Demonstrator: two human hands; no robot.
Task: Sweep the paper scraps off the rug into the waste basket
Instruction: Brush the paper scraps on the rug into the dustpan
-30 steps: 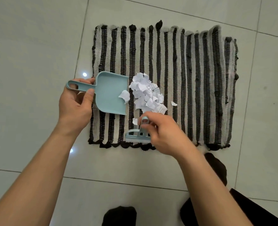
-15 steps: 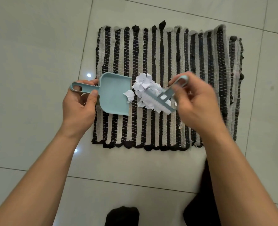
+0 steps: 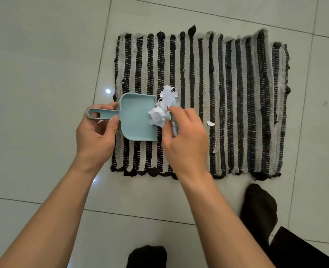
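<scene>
Nearest the camera: two feet in black socks, one (image 3: pixel 147 256) near the bottom edge, the other (image 3: pixel 259 207) just short of the rug's near edge, both on the tiled floor (image 3: pixel 34 55).

Left hand (image 3: pixel 95 140) hangs over the rug's near-left corner, fingers clenched round the handle of the light-blue dustpan (image 3: pixel 138 117). Pan lies flat on the rug's left part, mouth facing right.

Right hand (image 3: pixel 185 144) just right of the pan, fingers wrapped round a light-blue hand brush (image 3: pixel 173 122); mostly hidden by the hand, bristles not visible.

Paper scraps (image 3: pixel 162 107): white clump at the pan's mouth, part on the pan lip, part on the rug just beyond it. One stray scrap (image 3: pixel 210 123) lies on the rug right of the hand, apart from the clump.

Striped black-and-beige rug (image 3: pixel 237 93) flat on the floor.
</scene>
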